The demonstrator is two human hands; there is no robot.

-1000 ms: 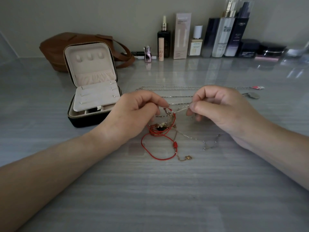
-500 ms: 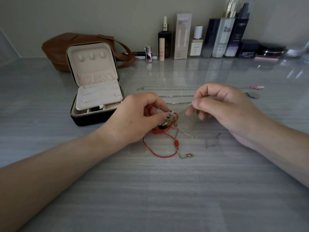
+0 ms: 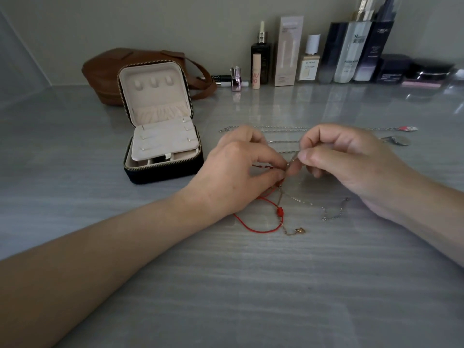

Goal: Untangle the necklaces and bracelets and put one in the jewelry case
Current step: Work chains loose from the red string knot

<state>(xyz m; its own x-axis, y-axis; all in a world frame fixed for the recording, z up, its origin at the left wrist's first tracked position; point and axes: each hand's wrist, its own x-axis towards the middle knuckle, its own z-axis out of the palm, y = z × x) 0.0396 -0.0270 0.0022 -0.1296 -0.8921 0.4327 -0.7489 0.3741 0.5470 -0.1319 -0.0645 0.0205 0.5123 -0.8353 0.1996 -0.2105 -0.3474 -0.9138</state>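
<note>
A tangle of jewelry lies at the table's middle: a red cord bracelet (image 3: 253,226) with a red bead, a thin gold chain with a small charm (image 3: 298,231), and a fine silver chain (image 3: 326,212). My left hand (image 3: 238,172) pinches the knot of the tangle at its fingertips. My right hand (image 3: 351,159) pinches a silver chain just to the right of it, fingertips almost touching the left ones. The black jewelry case (image 3: 160,169) stands open at the left, with a cream lining and its lid upright.
Two long silver necklaces (image 3: 276,128) lie stretched out behind my hands, with pendants (image 3: 408,128) at the right. A brown leather bag (image 3: 105,71) sits behind the case. Cosmetic bottles and boxes (image 3: 288,51) line the back wall.
My hands have drawn closer together and lifted the knot a little. The red cord has been pulled out of its bunch and now trails down from my left fingertips.
</note>
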